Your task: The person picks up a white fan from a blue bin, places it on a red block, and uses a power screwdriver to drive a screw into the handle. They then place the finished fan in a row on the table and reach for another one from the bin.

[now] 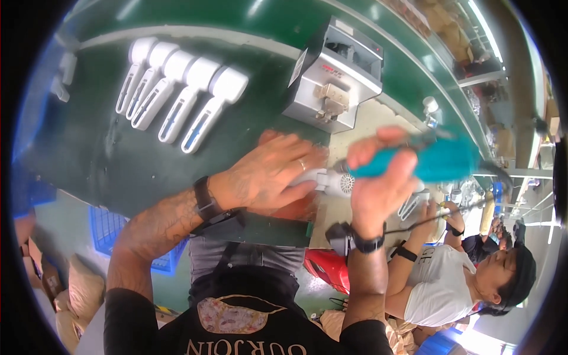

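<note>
My left hand (269,171), with a ring on one finger, grips a white hand-held device (340,184) with a round grille, probably a hair dryer. Fingers cover most of its handle. Blurred by motion, my right hand (384,180) is wrapped round a teal electric screwdriver (435,158) lying sideways, its tip pointing left at the device's head. Whether the tip touches a screw is hidden. Beneath my left hand shows a reddish surface (290,207). Several similar white devices (216,97) lie in a slanted row to the left, with round heads away from me.
A grey metal machine (337,74) stands beyond my hands on the green bench (77,136). The screwdriver's black cable (455,204) loops at the right. A co-worker (461,278) in a white shirt works there. A blue crate (109,231) sits below the bench at left.
</note>
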Action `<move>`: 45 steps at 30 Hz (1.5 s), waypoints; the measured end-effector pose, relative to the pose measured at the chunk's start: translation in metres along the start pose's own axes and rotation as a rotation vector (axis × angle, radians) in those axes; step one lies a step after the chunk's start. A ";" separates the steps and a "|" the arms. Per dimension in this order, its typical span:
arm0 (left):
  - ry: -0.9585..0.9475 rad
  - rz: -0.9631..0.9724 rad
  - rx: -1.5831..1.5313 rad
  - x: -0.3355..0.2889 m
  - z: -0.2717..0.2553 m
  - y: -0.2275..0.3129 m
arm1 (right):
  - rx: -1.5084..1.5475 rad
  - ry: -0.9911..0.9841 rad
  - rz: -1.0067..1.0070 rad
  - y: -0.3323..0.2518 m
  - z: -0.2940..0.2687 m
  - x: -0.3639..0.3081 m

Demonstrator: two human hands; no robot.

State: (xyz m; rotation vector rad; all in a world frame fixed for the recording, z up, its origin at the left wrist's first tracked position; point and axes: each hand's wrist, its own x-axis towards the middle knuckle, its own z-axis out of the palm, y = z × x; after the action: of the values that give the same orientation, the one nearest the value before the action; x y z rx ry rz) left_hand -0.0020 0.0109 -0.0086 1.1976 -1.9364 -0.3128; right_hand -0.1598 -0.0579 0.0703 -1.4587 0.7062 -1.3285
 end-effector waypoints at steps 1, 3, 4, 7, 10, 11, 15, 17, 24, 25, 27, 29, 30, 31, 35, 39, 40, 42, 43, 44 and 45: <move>-0.007 -0.001 -0.010 0.001 0.001 0.001 | -0.006 0.008 0.008 -0.004 -0.007 -0.009; -0.015 -0.008 -0.002 0.003 0.002 0.004 | -0.067 -0.065 -0.030 -0.009 -0.019 -0.023; -0.025 -0.007 -0.009 0.003 0.002 0.003 | -0.068 -0.055 -0.023 -0.009 -0.020 -0.026; -0.043 -0.007 -0.048 0.000 0.002 0.002 | -0.071 -0.074 0.016 -0.008 -0.020 -0.032; -0.046 -0.034 -0.069 0.001 0.003 0.001 | -0.057 -0.062 0.009 -0.002 -0.020 -0.032; -0.044 -0.034 -0.078 0.001 0.005 -0.001 | -0.068 -0.073 0.020 0.002 -0.021 -0.032; -0.049 -0.040 -0.075 0.008 -0.005 0.002 | -0.064 -0.139 0.008 0.007 -0.020 -0.029; -0.092 -0.021 -0.010 0.010 -0.007 0.000 | -0.025 -0.118 0.006 0.009 -0.017 -0.029; -0.090 0.014 0.077 0.004 -0.006 0.006 | 0.189 -0.121 0.011 0.020 -0.024 -0.046; -0.131 0.023 0.098 0.006 -0.009 0.012 | 0.166 -0.106 0.049 0.014 -0.024 -0.047; -0.149 -0.003 0.082 0.004 -0.007 0.018 | 0.107 -0.102 -0.003 0.011 -0.023 -0.049; -0.230 -0.046 -0.013 0.004 -0.010 0.018 | 0.109 -0.110 -0.013 0.008 -0.023 -0.049; -0.219 -0.038 0.005 0.005 -0.010 0.018 | 0.064 -0.099 0.028 0.007 -0.024 -0.049; -0.135 0.040 0.043 0.006 -0.011 0.018 | 0.018 -0.087 0.073 0.004 -0.023 -0.047; 0.002 0.257 0.062 -0.005 -0.010 0.030 | 0.134 -0.005 0.115 -0.016 -0.029 -0.064; 0.065 0.062 0.130 -0.034 -0.024 0.047 | 0.213 0.100 0.012 -0.036 -0.043 -0.090; 0.072 -0.061 0.281 -0.040 -0.035 0.051 | 0.202 0.097 0.015 -0.042 -0.045 -0.094; 0.096 -0.314 0.377 -0.048 -0.049 0.047 | 0.180 0.103 0.037 -0.034 -0.054 -0.109; 0.155 -0.327 0.429 -0.049 -0.057 0.044 | 0.150 0.114 0.034 -0.033 -0.052 -0.114; 0.209 -0.340 0.474 -0.049 -0.063 0.040 | 0.112 0.129 0.035 -0.034 -0.053 -0.119; 0.178 -0.362 0.487 -0.051 -0.068 0.035 | 0.122 0.112 0.054 -0.032 -0.055 -0.123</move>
State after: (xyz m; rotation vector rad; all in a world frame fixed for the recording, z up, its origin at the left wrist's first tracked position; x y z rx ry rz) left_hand 0.0380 0.0850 0.0288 1.8331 -1.6822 0.0921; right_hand -0.2467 0.0475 0.0490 -1.2684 0.7187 -1.3952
